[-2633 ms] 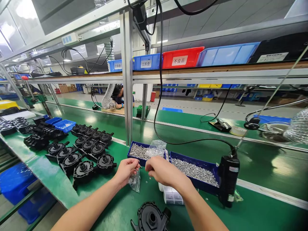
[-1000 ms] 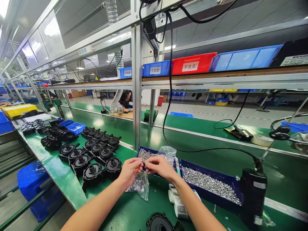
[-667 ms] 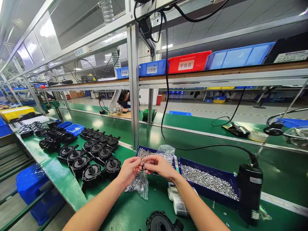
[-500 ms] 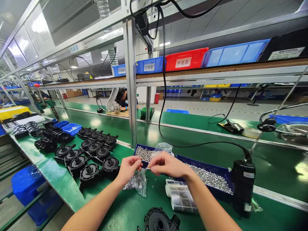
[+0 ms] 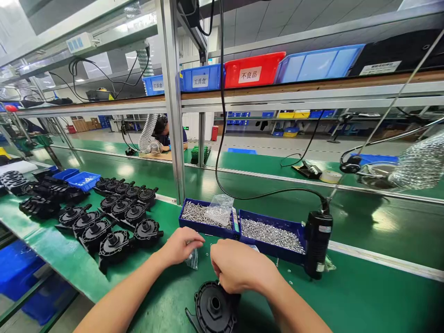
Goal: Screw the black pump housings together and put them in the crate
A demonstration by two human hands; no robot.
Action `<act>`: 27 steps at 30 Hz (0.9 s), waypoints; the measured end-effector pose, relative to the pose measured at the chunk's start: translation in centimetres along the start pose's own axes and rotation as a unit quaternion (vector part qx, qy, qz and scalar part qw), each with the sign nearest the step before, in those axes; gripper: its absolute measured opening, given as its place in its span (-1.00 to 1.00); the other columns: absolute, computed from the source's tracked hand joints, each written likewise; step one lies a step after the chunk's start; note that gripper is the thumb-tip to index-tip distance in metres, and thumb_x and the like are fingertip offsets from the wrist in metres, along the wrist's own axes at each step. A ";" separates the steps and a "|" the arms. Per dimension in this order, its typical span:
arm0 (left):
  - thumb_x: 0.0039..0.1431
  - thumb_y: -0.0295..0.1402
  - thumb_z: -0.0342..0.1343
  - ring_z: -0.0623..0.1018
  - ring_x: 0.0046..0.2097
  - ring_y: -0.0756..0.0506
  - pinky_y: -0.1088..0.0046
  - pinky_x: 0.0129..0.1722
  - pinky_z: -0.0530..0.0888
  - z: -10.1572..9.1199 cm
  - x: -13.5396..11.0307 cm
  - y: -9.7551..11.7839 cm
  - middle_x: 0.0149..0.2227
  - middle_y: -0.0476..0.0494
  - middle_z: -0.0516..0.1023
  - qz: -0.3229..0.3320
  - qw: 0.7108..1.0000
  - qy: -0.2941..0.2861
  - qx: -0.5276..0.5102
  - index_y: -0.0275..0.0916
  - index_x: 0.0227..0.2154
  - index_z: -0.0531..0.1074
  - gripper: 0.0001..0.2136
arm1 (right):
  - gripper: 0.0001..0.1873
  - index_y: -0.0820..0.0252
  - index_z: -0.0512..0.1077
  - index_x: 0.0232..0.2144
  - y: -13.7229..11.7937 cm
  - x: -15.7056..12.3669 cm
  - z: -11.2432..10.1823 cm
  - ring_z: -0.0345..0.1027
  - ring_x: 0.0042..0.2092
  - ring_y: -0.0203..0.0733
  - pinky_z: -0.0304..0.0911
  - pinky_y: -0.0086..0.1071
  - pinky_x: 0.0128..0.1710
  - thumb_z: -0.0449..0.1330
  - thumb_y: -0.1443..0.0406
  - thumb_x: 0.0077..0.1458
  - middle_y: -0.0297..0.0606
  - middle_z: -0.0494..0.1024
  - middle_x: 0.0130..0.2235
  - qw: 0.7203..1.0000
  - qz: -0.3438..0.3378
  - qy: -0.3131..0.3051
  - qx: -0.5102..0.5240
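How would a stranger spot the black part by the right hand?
Find the green bench, then the right hand over it. The black part shows just below that hand, at the picture's bottom edge. Unlike the similar parts in rows at the left, it sits alone.

I see a bare left hand (image 5: 181, 246) and bare right hand (image 5: 243, 266). Left forearm (image 5: 126, 291) and right forearm (image 5: 289, 303) uncovered too, both widening smoothly from slimmer wrists (image 5: 160, 260). Part of the right hand is hidden from me.
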State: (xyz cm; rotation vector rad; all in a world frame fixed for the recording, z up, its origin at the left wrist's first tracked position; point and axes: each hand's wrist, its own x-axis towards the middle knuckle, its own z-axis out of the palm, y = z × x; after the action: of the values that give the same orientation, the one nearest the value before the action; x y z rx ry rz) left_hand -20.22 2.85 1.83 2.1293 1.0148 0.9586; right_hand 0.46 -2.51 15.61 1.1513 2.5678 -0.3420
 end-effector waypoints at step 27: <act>0.01 -0.03 0.37 0.68 -0.35 -0.16 0.34 -0.26 0.57 -0.5 1.0 -1.9 -0.33 -0.29 0.67 -0.218 0.923 0.186 -0.256 -0.35 -0.25 0.57 -0.56 | -0.83 0.28 0.54 -0.32 2.8 11.5 5.1 0.52 -0.16 -0.11 0.40 -0.17 -0.07 0.34 0.25 0.21 -0.20 0.62 -0.23 0.990 0.064 0.070 0.109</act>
State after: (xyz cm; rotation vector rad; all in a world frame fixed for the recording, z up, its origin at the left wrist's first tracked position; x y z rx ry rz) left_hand -20.93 4.72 1.06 1.2487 1.1910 1.2538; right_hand -3.77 5.42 6.37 1.4574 2.6096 -0.5400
